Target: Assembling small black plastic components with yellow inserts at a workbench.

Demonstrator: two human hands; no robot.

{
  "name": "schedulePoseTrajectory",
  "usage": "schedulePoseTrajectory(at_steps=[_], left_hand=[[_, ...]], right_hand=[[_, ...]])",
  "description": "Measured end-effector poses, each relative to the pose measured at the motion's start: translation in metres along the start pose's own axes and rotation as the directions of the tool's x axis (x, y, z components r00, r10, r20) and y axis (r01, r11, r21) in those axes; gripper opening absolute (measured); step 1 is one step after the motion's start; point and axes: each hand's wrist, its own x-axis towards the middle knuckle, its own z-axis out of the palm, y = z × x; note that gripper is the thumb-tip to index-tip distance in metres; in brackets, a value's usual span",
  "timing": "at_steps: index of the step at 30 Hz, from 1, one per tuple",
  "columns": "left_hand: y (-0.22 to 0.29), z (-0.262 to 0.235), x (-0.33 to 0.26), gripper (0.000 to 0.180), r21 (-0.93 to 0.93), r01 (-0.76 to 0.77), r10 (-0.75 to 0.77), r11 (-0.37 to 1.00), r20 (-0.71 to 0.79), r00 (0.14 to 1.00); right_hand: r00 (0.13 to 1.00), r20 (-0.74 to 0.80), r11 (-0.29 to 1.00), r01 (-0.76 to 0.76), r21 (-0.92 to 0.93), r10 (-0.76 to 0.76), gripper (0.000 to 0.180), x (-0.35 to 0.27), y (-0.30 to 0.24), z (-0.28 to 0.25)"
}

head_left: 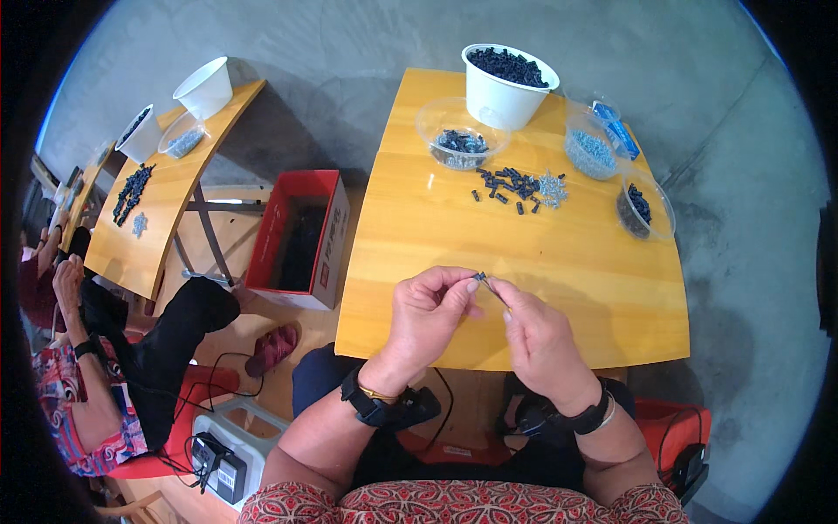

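My left hand (430, 307) and my right hand (539, 334) meet over the near part of the yellow wooden table (576, 262). Between their fingertips sits a small dark plastic piece (480, 277); both hands pinch it, and whether a screw is in it is too small to tell. Farther back on the table lie a loose pile of small black parts (509, 186) and a little heap of silver screws (552, 189). Behind them stand a white bucket (506, 96) full of black parts and a clear bowl (457, 133) holding black parts and screws.
Two more clear bowls (592, 144) (648, 210) sit at the table's right side. A red cardboard box (301, 236) stands on the floor to the left. Another person (96, 367) sits at a second wooden table (166, 192) with white buckets and parts.
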Motion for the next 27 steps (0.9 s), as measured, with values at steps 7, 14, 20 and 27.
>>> schedulePoseTrajectory(at_steps=[7, 14, 20, 27], left_hand=[[-0.001, 0.005, -0.006, 0.013, 0.258, -0.128, 0.124, 0.958, 0.03, 0.992], [-0.004, 0.006, -0.003, 0.008, 0.261, -0.26, 0.273, 0.93, -0.012, 0.962], [-0.002, 0.003, -0.001, 0.012, 0.557, -0.415, 0.458, 0.72, 0.068, 0.886], [0.004, 0.005, -0.003, 0.011, 0.615, -0.467, 0.492, 0.635, 0.145, 0.859]], right_hand=[[0.995, 0.074, 0.959, -0.085, 0.269, 0.067, 0.049, 0.0, -0.005, -0.009], [0.994, -0.017, 0.984, 0.106, 0.143, -0.104, 0.049, 0.002, 0.004, -0.002], [0.996, -0.054, 0.989, 0.076, 0.126, -0.07, 0.047, -0.003, -0.004, 0.001], [1.0, -0.018, 0.987, 0.028, 0.156, -0.026, 0.044, -0.005, -0.004, -0.004]])
